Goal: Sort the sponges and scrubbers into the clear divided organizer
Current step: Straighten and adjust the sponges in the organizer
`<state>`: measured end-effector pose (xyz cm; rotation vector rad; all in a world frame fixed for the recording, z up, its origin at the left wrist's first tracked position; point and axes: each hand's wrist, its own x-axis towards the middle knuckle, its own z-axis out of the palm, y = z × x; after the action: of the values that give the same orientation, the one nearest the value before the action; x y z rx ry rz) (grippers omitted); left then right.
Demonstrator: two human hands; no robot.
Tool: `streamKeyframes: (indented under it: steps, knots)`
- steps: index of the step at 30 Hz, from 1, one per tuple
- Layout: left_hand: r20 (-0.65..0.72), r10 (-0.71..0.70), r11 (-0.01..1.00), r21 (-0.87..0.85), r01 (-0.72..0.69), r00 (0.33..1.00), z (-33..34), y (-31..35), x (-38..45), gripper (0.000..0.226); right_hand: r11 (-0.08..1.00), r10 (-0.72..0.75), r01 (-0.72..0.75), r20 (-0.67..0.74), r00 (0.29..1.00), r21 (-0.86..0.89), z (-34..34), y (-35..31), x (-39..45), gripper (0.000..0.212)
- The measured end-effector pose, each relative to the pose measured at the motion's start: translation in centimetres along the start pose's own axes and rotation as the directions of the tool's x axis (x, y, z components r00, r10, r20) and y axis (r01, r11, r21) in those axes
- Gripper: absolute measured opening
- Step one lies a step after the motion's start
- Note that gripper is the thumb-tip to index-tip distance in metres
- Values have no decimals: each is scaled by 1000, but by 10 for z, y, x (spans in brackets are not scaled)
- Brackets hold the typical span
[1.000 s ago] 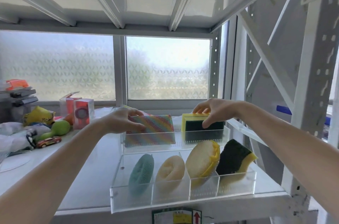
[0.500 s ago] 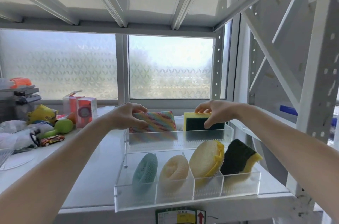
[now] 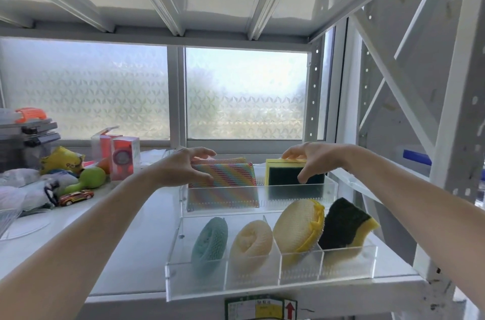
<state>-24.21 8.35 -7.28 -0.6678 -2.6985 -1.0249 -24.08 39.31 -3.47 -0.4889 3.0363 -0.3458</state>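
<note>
The clear divided organizer (image 3: 349, 264) sits on the white shelf. Its front row holds a teal scrubber (image 3: 208, 241), a cream scrubber (image 3: 252, 239), a yellow mesh scrubber (image 3: 298, 225) and a dark green and yellow sponge (image 3: 343, 225), each in its own compartment. In the back row stand rainbow-striped sponges (image 3: 231, 175) on the left and a yellow sponge with a dark green face (image 3: 283, 175) on the right. My left hand (image 3: 181, 170) grips the top left edge of the rainbow sponges. My right hand (image 3: 312, 159) grips the top of the yellow-green sponge.
Clutter lies at the left of the shelf (image 3: 126, 254): a toy car (image 3: 76, 197), a green dumbbell-shaped toy (image 3: 86, 183), red boxes (image 3: 123, 158), a yellow pouch (image 3: 60, 159) and bags. A frosted window is behind. The rack's white upright (image 3: 454, 136) stands at right.
Both hands stay on the two back-row sponges, which have settled a little lower into the organizer. The view has shifted slightly.
</note>
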Motion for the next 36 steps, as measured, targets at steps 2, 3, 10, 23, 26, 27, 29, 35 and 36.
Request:
streamKeyframes:
  steps: [2, 3, 10, 23, 26, 27, 29, 35, 36]
  knots:
    - [26, -3, 1000, 3, 3, 1000, 0, -1, 0, 61, 1000, 3, -3, 4, 1000, -22, 1, 0, 2, 71]
    - [29, -3, 1000, 13, 2, 1000, 0, -2, 1, 60, 1000, 4, -4, 3, 1000, -18, 2, 1, 2, 71]
    - [24, -2, 999, 45, 1, 1000, 0, -3, -1, 51, 1000, 1, -1, 14, 1000, -14, 0, 1, 2, 70]
    - [45, -24, 999, 31, 22, 999, -1, -1, -3, 58, 1000, 18, -18, 26, 1000, -15, 1, 3, 4, 69]
    - [44, -20, 999, 30, 18, 999, -1, 0, -4, 54, 1000, 22, -22, 28, 999, -8, 2, 4, 4, 70]
    - [42, -17, 1000, 24, 16, 999, -1, 0, -5, 52, 1000, 23, -23, 28, 999, -7, 2, 4, 5, 71]
    - [30, -16, 1000, 18, 15, 999, -1, 0, -5, 45, 1000, 25, -25, 30, 999, -8, 3, 5, 5, 73]
    - [-13, 3, 999, 54, -2, 1000, 3, -1, -5, 25, 999, 39, -39, 38, 999, 5, 2, 4, 2, 80]
    - [-20, 5, 998, 67, -4, 1000, 4, -1, -5, 26, 999, 45, -45, 38, 998, 11, 4, 4, 2, 81]
